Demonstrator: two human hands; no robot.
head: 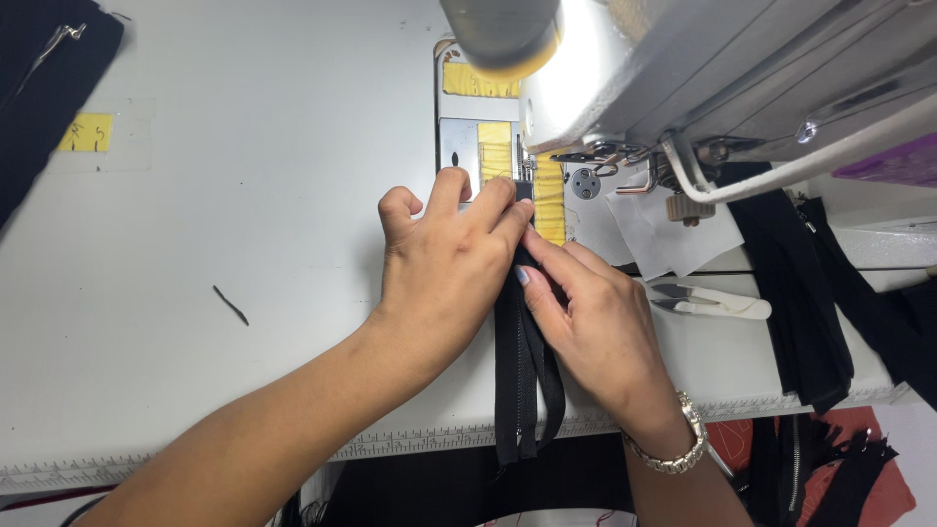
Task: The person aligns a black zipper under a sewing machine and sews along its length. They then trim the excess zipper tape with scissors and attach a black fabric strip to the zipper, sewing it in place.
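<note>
head view: your left hand (451, 262) and right hand (586, 317) both press flat, ungripped, on the black zipper tape (525, 376) at the sewing machine (683, 78) — soft, limp, probably slippery — pin it by the edges.

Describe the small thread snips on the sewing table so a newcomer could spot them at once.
Start at the sewing machine head at the top right and drop below its needle area, past the white paper scraps. Just right of the right hand lie the thread snips on the white table: a white handle with short metal blades pointing left, unlike the black zipper strips beside them.
</note>
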